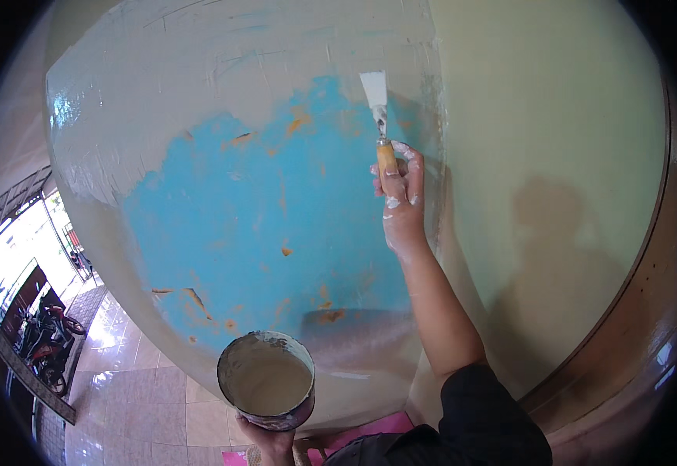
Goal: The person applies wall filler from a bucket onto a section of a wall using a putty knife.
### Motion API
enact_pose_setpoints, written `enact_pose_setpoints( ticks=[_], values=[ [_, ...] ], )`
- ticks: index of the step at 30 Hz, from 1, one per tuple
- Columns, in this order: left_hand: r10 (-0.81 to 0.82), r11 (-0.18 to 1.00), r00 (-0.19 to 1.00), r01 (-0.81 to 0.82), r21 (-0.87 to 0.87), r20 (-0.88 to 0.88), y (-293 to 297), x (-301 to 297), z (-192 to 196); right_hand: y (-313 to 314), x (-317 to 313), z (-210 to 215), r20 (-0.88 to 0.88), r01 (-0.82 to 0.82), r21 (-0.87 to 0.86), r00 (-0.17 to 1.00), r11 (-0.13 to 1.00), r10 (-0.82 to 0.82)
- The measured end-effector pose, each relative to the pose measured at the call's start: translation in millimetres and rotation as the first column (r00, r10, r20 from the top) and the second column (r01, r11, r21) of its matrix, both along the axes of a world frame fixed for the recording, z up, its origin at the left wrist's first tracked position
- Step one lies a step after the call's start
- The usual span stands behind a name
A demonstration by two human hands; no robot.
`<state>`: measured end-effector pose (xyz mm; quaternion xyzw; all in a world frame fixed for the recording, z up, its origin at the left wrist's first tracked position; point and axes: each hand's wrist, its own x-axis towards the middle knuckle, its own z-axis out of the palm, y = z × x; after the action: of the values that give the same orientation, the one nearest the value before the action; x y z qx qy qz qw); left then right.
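Note:
My right hand (402, 186), smeared with white paste, grips the wooden handle of a putty knife (385, 155). Its wide blade points up, close to the wall's blue area near the inner corner; whether it touches cannot be told. Low in front of me, my left hand (269, 441) supports a round bucket (307, 412) from beneath. Pale grey-beige putty (269, 380) fills part of the bucket, and dried smears coat its rim. Ahead, the wall (276, 210) has a bare blue patch with orange-brown chips, bordered above and at the left by a grey-beige coat.
A pale green wall (556, 116) meets the worked wall at a corner on the right and carries my shadow. Below lies a shiny tiled floor (137, 404). Something pink (385, 426) lies low by the wall. Motorcycles (47, 338) stand beyond an opening at far left.

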<state>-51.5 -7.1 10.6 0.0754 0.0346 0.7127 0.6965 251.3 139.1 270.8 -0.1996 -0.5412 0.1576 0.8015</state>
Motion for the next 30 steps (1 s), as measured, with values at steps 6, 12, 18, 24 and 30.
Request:
enact_pose_setpoints(
  ticks=[6, 12, 18, 24, 30],
  values=[
    [-0.012, 0.999, 1.0, 0.013, -0.041, 0.012, 11.8, -41.4, 5.0, 36.9, -16.3, 25.7, 0.114, 0.637, 0.323, 0.708, 0.7, -0.697],
    [-0.012, 0.998, 1.0, 0.011, -0.061, -0.014, 17.8, -70.3, 8.6, 19.2, -42.7, 34.1, 0.473, 0.843, 0.209, 0.356, 0.495, -0.806],
    [-0.07, 0.995, 0.997, 0.069, -0.076, -0.023, 30.3, -87.6, 9.7, 13.5, -46.1, 8.4, 0.545, 0.897, 0.122, 0.297, 0.424, -0.784],
    [-0.104, 0.991, 0.994, 0.101, -0.09, -0.03, 27.7, -100.5, -1.3, 2.7, -40.7, -70.3, 0.477, 0.808, 0.04, 0.502, 0.588, -0.722],
    [-0.131, 0.987, 0.991, 0.127, -0.103, -0.026, 31.8, -101.9, -10.5, -57.8, -70.7, -157.2, -0.187, -0.538, -0.361, 0.842, 0.761, 0.506]
  ],
)
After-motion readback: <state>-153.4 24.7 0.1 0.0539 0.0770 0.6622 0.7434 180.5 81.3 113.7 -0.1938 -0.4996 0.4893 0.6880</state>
